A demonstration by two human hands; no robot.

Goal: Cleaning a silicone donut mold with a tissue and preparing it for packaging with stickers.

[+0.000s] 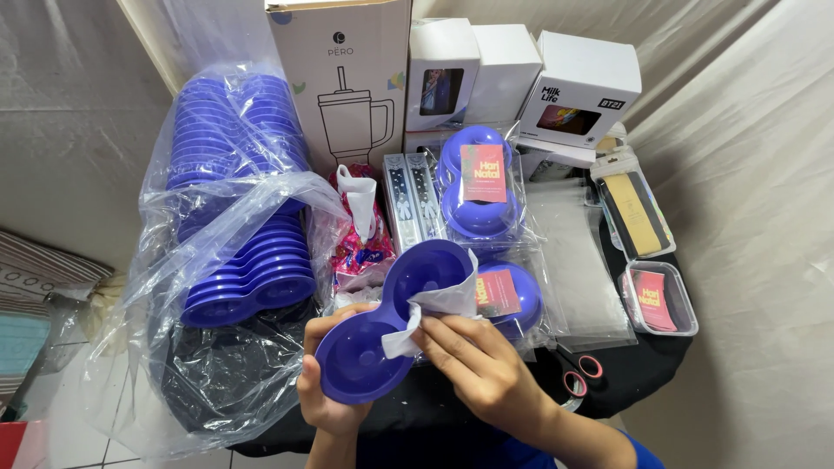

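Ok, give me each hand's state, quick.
Left hand: closed on the purple double-cup tray.
Right hand: closed on a white cloth, pressed to the tray.

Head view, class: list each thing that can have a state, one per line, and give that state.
Purple two-cup tray: held up, tilted, hollow side showing.
White cloth: pressed into the tray.
Left hand: gripping the tray's lower edge.
Right hand: pinching the cloth.
Clear plastic bag: open, stacked purple trays inside.
Packed purple trays: sealed in clear wrap, card on top.
Tall carton: upright, closed.

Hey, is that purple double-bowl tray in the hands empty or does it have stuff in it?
Empty. The purple tray shows bare hollows; the right hand only presses a white cloth on it, while the left hand holds it.
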